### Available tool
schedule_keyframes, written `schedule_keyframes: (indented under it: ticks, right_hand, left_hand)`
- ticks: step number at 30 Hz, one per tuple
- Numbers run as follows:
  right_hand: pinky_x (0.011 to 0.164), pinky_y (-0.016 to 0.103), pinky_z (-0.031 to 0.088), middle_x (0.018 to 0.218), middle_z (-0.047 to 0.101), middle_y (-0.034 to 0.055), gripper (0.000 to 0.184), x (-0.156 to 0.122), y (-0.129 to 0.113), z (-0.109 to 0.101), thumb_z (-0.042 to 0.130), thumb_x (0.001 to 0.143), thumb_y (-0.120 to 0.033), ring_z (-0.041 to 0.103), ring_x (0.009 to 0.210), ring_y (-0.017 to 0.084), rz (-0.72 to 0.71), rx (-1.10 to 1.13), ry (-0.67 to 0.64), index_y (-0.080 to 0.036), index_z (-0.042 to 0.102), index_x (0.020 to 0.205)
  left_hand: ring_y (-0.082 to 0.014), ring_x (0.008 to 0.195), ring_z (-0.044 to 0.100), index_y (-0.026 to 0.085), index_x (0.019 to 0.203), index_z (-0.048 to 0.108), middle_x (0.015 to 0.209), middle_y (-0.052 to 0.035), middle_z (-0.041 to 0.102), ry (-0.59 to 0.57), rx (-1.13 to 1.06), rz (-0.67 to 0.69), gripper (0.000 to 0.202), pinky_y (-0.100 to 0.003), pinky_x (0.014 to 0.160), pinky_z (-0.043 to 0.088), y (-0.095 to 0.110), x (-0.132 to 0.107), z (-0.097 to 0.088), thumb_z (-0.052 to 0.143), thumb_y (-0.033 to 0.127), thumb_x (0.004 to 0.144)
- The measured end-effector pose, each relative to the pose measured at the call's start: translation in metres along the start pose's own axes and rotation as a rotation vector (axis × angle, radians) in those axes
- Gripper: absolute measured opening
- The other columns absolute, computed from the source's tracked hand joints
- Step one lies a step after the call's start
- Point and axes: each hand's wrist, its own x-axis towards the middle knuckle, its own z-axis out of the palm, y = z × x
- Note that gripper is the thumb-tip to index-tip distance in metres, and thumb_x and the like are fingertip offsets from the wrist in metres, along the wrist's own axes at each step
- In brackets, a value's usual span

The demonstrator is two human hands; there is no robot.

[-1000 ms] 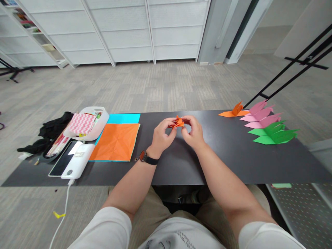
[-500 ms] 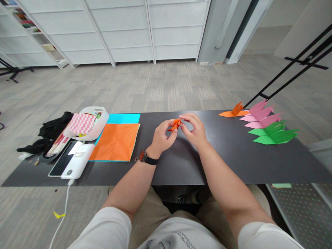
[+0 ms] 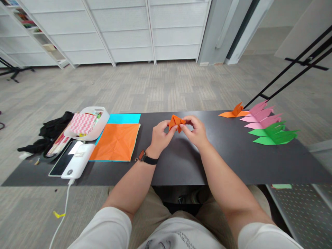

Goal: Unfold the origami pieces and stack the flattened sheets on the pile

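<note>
A small folded orange paper piece (image 3: 176, 122) is held just above the black table (image 3: 233, 155), near its far edge. My left hand (image 3: 160, 136), with a watch on its wrist, pinches the piece's left side. My right hand (image 3: 196, 131) pinches its right side with thumb and fingers closed. Both hands meet at the piece in the middle of the table.
A flat orange sheet (image 3: 116, 141) lies on a blue sheet (image 3: 124, 118) to the left. Further left are a white tray (image 3: 89, 123), a phone (image 3: 63, 162) and a white power bank (image 3: 78, 160). Folded orange (image 3: 234, 111), pink (image 3: 260, 116) and green (image 3: 275, 135) pieces sit at the right.
The orange piece has been turned and spread between my fingers, now showing a broader face. My right hand has closed onto it again after loosening half a second ago.
</note>
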Motion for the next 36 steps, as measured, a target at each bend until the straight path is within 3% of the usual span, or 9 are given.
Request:
schedule_keyframes:
  ticks: [5,9,12,16,19,24,29,33,36]
  right_hand:
    - [0.067,0.031,0.053,0.078,0.068,-0.0011,0.018,0.001,0.006,0.003,0.078,0.088,-0.042,0.06,0.069,0.016,0.247,0.232,-0.019,-0.025,0.07,0.09]
    - [0.069,0.032,0.055,0.078,0.068,-0.0009,0.03,0.005,0.012,0.002,0.082,0.084,-0.052,0.062,0.071,0.016,0.381,0.377,0.014,-0.025,0.069,0.089]
    - [0.07,0.032,0.057,0.081,0.069,-0.0006,0.035,0.006,0.019,0.001,0.083,0.082,-0.055,0.064,0.073,0.017,0.437,0.439,0.001,-0.026,0.069,0.095]
    - [0.072,0.033,0.059,0.092,0.069,-0.0005,0.046,0.006,0.024,0.002,0.085,0.082,-0.053,0.066,0.075,0.017,0.437,0.473,-0.049,-0.031,0.067,0.117]
    - [0.071,0.032,0.059,0.101,0.068,-0.0006,0.049,0.005,0.025,0.004,0.085,0.083,-0.048,0.063,0.07,0.014,0.42,0.463,-0.072,-0.034,0.066,0.126]
    - [0.072,0.032,0.057,0.106,0.066,-0.0002,0.035,0.003,0.027,0.005,0.083,0.083,-0.041,0.062,0.074,0.014,0.411,0.427,-0.076,-0.031,0.068,0.113]
    - [0.075,0.032,0.057,0.105,0.066,-0.0001,0.029,0.002,0.029,0.004,0.082,0.083,-0.039,0.062,0.079,0.016,0.416,0.455,-0.15,-0.03,0.066,0.105]
    - [0.078,0.032,0.057,0.108,0.067,0.0,0.034,0.003,0.027,0.003,0.082,0.081,-0.036,0.064,0.083,0.016,0.41,0.489,-0.155,-0.031,0.069,0.112]
    - [0.076,0.032,0.055,0.105,0.069,0.0005,0.03,0.004,0.026,0.003,0.081,0.081,-0.038,0.063,0.081,0.016,0.426,0.486,-0.139,-0.029,0.071,0.107]
  left_hand:
    - [-0.019,0.087,0.075,0.018,0.106,0.074,0.097,-0.0044,0.079,-0.114,-0.334,-0.182,0.033,-0.032,0.083,0.061,-0.009,0.006,0.004,0.079,0.047,0.091]
    - [-0.0179,0.088,0.076,0.02,0.129,0.066,0.096,-0.0048,0.077,-0.07,-0.47,-0.225,0.049,-0.031,0.084,0.061,-0.015,0.008,0.007,0.083,0.043,0.09]
    - [-0.0148,0.081,0.073,0.022,0.128,0.063,0.087,-0.0008,0.073,-0.05,-0.463,-0.255,0.044,-0.027,0.077,0.059,-0.018,0.008,0.008,0.081,0.037,0.091]
    - [-0.0134,0.078,0.072,0.022,0.121,0.062,0.085,0.0004,0.071,-0.039,-0.516,-0.31,0.036,-0.026,0.076,0.058,-0.022,0.008,0.01,0.079,0.032,0.091]
    - [-0.014,0.083,0.073,0.022,0.129,0.06,0.092,-0.0012,0.073,-0.035,-0.538,-0.337,0.045,-0.027,0.078,0.059,-0.025,0.009,0.012,0.08,0.03,0.09]
    - [-0.0154,0.092,0.073,0.021,0.121,0.063,0.108,-0.0056,0.073,-0.066,-0.527,-0.293,0.043,-0.029,0.085,0.059,-0.026,0.01,0.012,0.084,0.032,0.086]
    - [-0.0134,0.083,0.07,0.02,0.103,0.063,0.099,-0.0021,0.072,-0.081,-0.549,-0.315,0.031,-0.028,0.082,0.057,-0.026,0.008,0.012,0.084,0.033,0.085]
    - [-0.0147,0.079,0.069,0.019,0.099,0.065,0.087,0.0001,0.071,-0.128,-0.556,-0.349,0.028,-0.03,0.083,0.058,-0.025,0.007,0.01,0.083,0.037,0.086]
    - [-0.0159,0.085,0.071,0.019,0.099,0.067,0.093,-0.0017,0.074,-0.145,-0.569,-0.363,0.028,-0.031,0.086,0.057,-0.025,0.008,0.009,0.083,0.037,0.086]
